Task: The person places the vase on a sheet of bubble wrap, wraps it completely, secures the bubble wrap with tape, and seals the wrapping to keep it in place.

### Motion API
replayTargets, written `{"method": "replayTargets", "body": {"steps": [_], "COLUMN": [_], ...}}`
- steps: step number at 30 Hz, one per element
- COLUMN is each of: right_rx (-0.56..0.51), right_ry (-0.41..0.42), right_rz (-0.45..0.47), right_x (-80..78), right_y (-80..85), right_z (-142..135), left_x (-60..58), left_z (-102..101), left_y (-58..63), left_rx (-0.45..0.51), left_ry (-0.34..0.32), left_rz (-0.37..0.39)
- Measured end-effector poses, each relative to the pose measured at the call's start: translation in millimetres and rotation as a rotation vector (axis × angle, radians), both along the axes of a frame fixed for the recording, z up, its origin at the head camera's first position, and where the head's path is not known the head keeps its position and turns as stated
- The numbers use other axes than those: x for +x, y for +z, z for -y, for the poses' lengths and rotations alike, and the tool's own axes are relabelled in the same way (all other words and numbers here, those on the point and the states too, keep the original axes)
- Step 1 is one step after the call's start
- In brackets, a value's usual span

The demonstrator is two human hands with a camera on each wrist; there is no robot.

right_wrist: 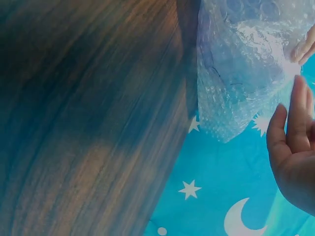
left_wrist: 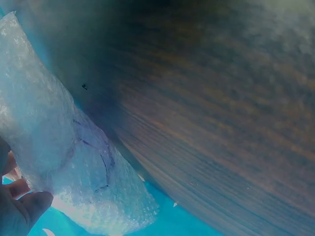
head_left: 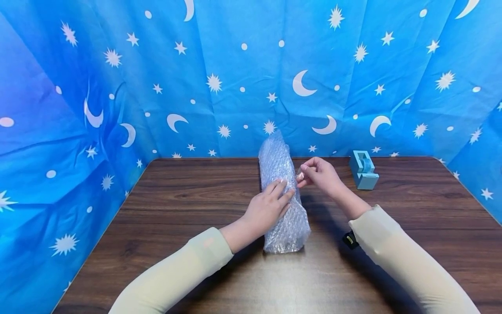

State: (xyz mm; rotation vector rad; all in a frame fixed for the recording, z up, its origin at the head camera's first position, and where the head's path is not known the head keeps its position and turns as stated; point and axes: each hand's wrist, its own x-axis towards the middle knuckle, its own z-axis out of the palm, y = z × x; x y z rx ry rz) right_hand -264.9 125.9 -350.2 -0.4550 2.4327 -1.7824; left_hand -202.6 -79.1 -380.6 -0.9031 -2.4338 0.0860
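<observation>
A long bundle in clear bubble wrap lies on the table, its far end reaching the back edge. What is wrapped inside cannot be made out; dark lines show faintly through the wrap in the left wrist view. My left hand rests on top of the bundle, fingers stretched across it. At the bundle's right side, my right hand pinches a small shiny piece of clear tape between thumb and fingers. In the right wrist view the right hand appears beside the wrap, and the tape is hard to see there.
A light blue tape dispenser stands at the back right of the brown wooden table. Behind the table hangs a blue cloth with white moons and stars, which also runs along both sides.
</observation>
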Motion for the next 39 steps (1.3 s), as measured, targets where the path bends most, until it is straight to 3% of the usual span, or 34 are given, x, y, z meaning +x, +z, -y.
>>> {"method": "replayTargets", "body": {"steps": [4,7,14,22,31,39], "right_rx": [-0.003,0.002,0.004,-0.201,-0.378,-0.421], "right_ry": [-0.008,-0.033,-0.118,-0.156,-0.229,-0.303], "right_rz": [0.007,0.019,0.066,0.295,0.44,0.446], "right_x": [-0.3,-0.5,1.6,4.2,2.9,6.0], "right_y": [0.1,0.8,3.6,5.5,-1.0,-4.6], "right_z": [3,4,1,9,33,42], "left_x": [-0.6,-2.2,-7.2,-14.0,-14.1,-14.0], "left_z": [0,1,3,10,13,14], "left_y": [0.4,3.3,15.0,23.9,26.5,24.4], "left_rx": [0.002,0.012,0.047,0.069,0.078,0.075], "left_ry": [-0.017,-0.028,-0.003,-0.015,-0.004,0.011], "left_rz": [-0.018,0.012,0.232,0.405,0.453,0.428]}}
